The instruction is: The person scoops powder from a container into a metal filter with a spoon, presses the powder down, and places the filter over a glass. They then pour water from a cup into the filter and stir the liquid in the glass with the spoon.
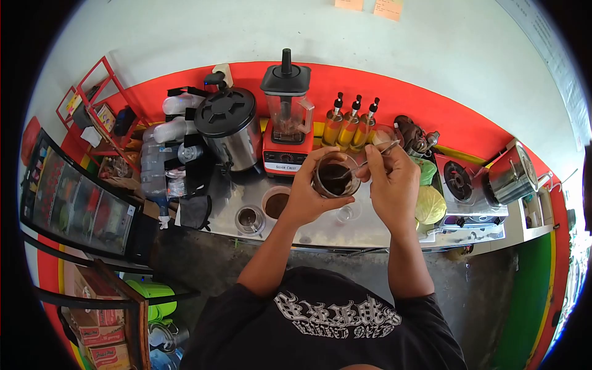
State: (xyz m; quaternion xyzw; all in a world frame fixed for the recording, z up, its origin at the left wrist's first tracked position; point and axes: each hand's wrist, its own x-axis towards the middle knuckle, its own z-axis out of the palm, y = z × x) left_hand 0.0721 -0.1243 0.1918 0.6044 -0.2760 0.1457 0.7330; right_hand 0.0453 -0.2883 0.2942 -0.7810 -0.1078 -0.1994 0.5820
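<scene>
My left hand (304,198) is wrapped around a clear glass (322,190) holding something dark brown, held up above the steel counter (302,237). Between the fingertips of my right hand (396,188) is a metal spoon (356,171). Its lower end dips into the glass, where the dark contents hide its tip. Below and left of the glass, a round tub (275,203) of dark brown powder sits on the counter. Beside it stands a clear jar (250,220) with dark contents. A small clear cup (347,213) lies under my hands.
Behind my hands stand a red blender (287,151), a steel urn (229,139) and three pump bottles (350,128) of yellow liquid. Cabbage (430,205) lies to the right, before a gas stove (459,185) with a steel pot (512,176). A display fridge (83,197) is at left.
</scene>
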